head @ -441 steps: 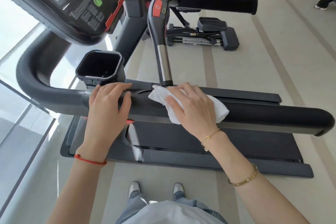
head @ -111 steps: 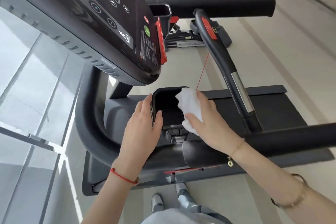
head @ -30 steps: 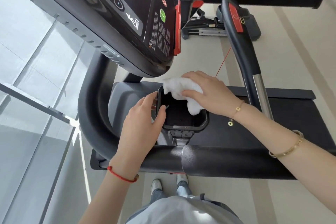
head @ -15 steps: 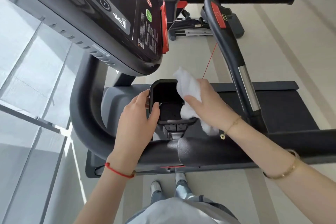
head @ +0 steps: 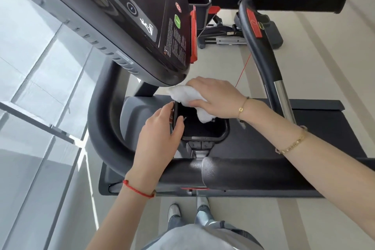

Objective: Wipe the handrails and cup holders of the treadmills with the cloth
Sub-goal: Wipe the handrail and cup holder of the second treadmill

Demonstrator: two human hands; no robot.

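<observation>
standing behind the thick black padded handrail (head: 253, 172), unattended for now. steadying the near black square plastic cup holder (head: 205, 138): left hand (head: 160, 138) curling thumb and fingers over its left rim. pressing the crumpled white cloth (head: 188, 97) against the far rim and inner wall, right hand (head: 217, 97) gripping it. probably calling next for sweeping down inside, then crossing to the far black cup holder (head: 197, 2).

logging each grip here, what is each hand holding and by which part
The right hand holds the bunched white cloth from above, pressing it on the black cup holder's far rim. The left hand pinches that holder's left wall.
</observation>
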